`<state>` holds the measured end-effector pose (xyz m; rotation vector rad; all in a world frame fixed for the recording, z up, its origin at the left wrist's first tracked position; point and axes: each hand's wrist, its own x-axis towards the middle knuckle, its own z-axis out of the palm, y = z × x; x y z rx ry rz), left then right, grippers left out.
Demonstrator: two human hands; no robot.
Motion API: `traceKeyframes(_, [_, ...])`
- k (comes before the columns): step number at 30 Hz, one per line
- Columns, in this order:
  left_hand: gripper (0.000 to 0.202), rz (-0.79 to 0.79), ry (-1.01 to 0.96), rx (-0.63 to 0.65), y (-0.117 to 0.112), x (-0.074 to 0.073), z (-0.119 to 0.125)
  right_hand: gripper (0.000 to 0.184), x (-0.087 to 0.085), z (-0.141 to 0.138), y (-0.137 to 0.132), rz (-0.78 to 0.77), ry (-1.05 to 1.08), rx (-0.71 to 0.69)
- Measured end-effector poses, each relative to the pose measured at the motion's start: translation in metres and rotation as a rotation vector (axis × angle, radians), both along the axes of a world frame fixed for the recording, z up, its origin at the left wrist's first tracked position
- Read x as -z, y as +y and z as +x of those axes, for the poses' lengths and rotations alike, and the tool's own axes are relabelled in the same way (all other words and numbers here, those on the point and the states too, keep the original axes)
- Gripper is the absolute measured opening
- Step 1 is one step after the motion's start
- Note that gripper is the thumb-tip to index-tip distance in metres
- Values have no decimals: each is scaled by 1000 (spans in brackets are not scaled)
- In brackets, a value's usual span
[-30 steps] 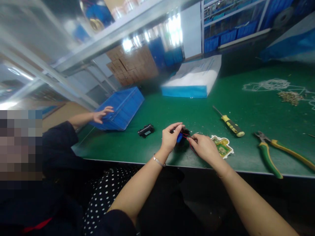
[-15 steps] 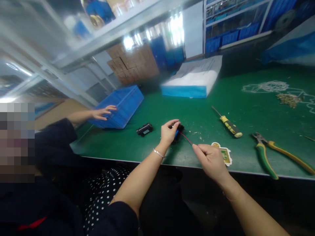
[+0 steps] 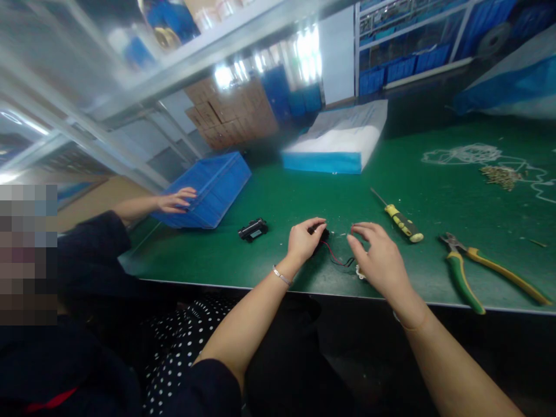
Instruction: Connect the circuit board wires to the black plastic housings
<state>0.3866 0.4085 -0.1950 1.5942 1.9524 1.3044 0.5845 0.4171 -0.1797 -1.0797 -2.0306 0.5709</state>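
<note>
My left hand (image 3: 306,238) is closed on a small black part (image 3: 324,234), largely hidden beneath the fingers, at the green table. A thin red and black wire (image 3: 333,258) runs from the part and curls on the table. To its right, my right hand (image 3: 377,255) is raised with thumb and fingers slightly apart, and nothing shows between them. Under it, a white-edged piece (image 3: 359,271) peeks out, mostly covered. A black cylindrical part (image 3: 253,230) lies left of my left hand.
A yellow and black screwdriver (image 3: 403,223) and green-yellow cutting pliers (image 3: 460,266) lie at right. Behind are a white and blue package (image 3: 339,142), small brass-coloured pieces (image 3: 499,178) and white string (image 3: 473,153). At left, a co-worker's hand (image 3: 176,201) touches a blue crate (image 3: 208,191).
My right hand has let go of the wire, which was stretched taut and now hangs loose in a curl. That hand has moved up, over the white-edged piece.
</note>
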Motion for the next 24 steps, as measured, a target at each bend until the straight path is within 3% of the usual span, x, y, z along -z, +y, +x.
traceKeyframes(3, [19, 29, 29, 2, -3, -2, -2, 28, 2, -21, -19, 38, -57, -131])
traceKeyframes(7, [18, 89, 4, 6, -8, -8, -3, 43, 9, -38, -28, -28, -420, -49])
traceKeyframes(12, [19, 149, -31, -12, -15, -19, -8, 32, 14, -39, -24, -2, -676, -139])
traceKeyframes(14, [20, 185, -64, -48, -17, -22, -12, 43, 14, -35, -20, -58, -690, -200])
traceKeyframes(17, [21, 214, -107, -83, -17, -22, -19, 51, 8, -24, -9, -127, -559, -330])
traceKeyframes(21, [20, 138, -75, -43, -18, -16, -15, 50, -3, -3, 4, -258, -122, -583])
traceKeyframes(24, [20, 66, 7, 25, -18, -13, -3, 32, 8, 6, 10, -449, 183, -502])
